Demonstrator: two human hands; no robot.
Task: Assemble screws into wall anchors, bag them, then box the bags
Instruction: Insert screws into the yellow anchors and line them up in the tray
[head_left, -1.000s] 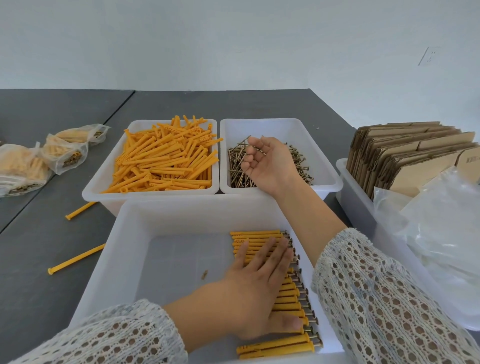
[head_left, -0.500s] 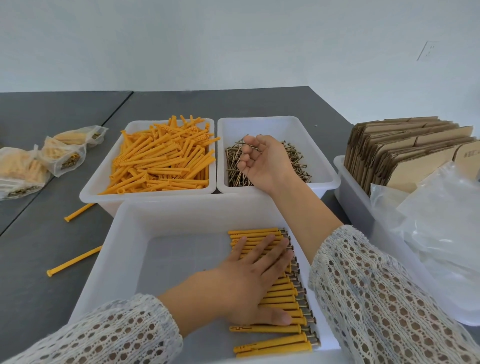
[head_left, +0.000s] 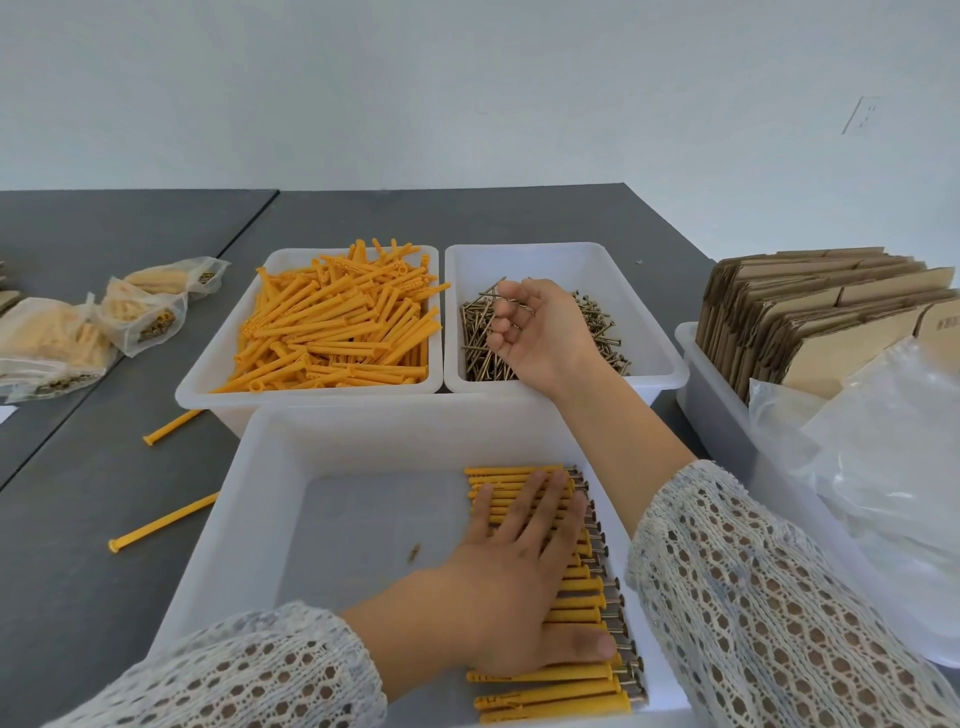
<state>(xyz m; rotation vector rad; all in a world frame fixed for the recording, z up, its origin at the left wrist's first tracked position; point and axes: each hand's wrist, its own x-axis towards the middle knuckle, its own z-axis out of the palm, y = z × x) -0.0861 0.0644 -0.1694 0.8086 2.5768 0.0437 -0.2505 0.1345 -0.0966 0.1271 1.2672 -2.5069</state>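
- Not much shifted since a second ago: the right hand was lying palm-up and fairly loose over the screws, and now its fingers have curled in around a few of them, a couple of screw tips poking out the top. The left hand hasn't really budged.
- That right hand sits in the screw bin, the far right tub, right on top of the pile of loose screws.
- The left hand lies flat, palm down, fingers straight and a bit spread, pressing on the row of assembled anchors in the near tray. It isn't gripping anything.
- Those assembled ones are lined up side by side along the tray's right side, screw heads pointing right.
- The far left tub is heaped with loose orange anchors.
- Two stray anchors lie on the grey counter, left of the tubs.
- Filled bags sit on the counter off to the left.
- On the right, another tub holds flat cardboard boxes standing on edge, with clear plastic bags piled in front.
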